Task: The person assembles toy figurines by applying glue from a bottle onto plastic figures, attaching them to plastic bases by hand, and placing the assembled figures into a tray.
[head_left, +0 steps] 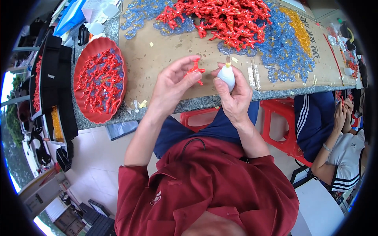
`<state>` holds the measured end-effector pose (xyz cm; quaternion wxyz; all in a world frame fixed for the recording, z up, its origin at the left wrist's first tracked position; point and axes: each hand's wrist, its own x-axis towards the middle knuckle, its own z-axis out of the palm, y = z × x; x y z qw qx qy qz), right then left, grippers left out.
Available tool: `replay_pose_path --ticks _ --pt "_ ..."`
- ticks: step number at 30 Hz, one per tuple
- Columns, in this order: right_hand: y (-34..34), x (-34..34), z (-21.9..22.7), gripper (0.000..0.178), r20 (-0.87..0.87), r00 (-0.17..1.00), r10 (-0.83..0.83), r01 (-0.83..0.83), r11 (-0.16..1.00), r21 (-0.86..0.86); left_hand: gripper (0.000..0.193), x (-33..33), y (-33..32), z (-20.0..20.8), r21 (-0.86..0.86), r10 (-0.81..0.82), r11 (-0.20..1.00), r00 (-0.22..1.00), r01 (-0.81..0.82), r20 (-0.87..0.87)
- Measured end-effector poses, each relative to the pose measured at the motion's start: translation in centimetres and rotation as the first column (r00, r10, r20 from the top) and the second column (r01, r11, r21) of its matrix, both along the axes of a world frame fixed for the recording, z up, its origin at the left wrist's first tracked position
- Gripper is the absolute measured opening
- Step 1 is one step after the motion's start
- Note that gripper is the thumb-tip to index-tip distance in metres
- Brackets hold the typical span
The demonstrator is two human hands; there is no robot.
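My left hand [170,84] pinches a small red plastic figure [196,71] between thumb and fingers, just above the cardboard [151,65] on the table. To its right, my right hand [237,96] is wrapped round a white squeeze bottle [226,76], whose yellowish tip points up and away from me. The bottle and the figure are apart. Beyond both hands lies a large heap of similar red figures [232,21]. Clear blue plastic pieces [277,51] spread around that heap. On the left, a red scalloped tray [98,118] holds many red figures with blue pieces among them.
Orange-yellow pieces [300,33] lie at the far right of the cardboard. Black bins [59,78] stand left of the tray, a blue box [69,17] behind it. At right, a co-worker [340,153] sits near a red stool [277,126]. A granite edge [271,94] borders the table.
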<state>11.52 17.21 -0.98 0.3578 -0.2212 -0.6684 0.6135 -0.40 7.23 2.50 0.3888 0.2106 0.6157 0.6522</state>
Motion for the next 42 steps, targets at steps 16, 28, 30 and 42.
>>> replay_pose_path --ticks 16,28,30,42 --pt "-1.0 3.8 3.9 0.031 0.167 0.967 0.194 -0.232 0.938 0.256 0.024 4.9 -6.9 -3.2 0.353 -0.059 0.858 0.612 -0.372 0.788" --pt "-1.4 4.7 5.1 0.035 0.169 0.965 0.201 -0.25 0.902 0.351 0.026 4.8 -7.2 -3.7 0.378 -0.166 0.815 0.448 -0.439 0.878" --pt "-1.3 4.5 4.9 0.035 0.154 0.97 0.187 -0.233 0.894 0.383 0.025 4.8 -7.1 -3.6 0.385 -0.175 0.818 0.452 -0.427 0.875" --pt "-1.1 4.8 5.3 0.034 0.157 0.968 0.196 -0.239 0.911 0.336 0.026 4.9 -7.1 -3.7 0.371 -0.17 0.829 0.444 -0.418 0.88"
